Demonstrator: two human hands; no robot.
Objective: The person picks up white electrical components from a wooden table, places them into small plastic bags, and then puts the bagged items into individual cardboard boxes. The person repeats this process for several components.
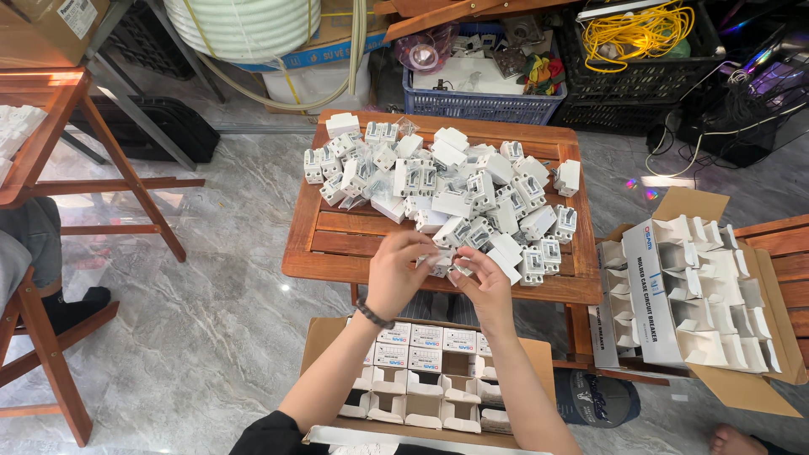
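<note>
Head view: both hands (442,270) pinch blocky white plastic breaker (440,262).

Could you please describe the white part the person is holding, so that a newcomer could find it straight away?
Start at the slatted wooden table heaped with a pile of white breakers. At its near edge, the left hand and right hand meet around one small white breaker. It alone is lifted off the pile and pinched between fingers.

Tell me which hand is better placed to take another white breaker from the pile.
Probably the right hand: it sits beside the near edge of the pile of white breakers, with units right by its fingers. The left hand is farther from the pile's edge. Both hands meet on one small white part.
</note>
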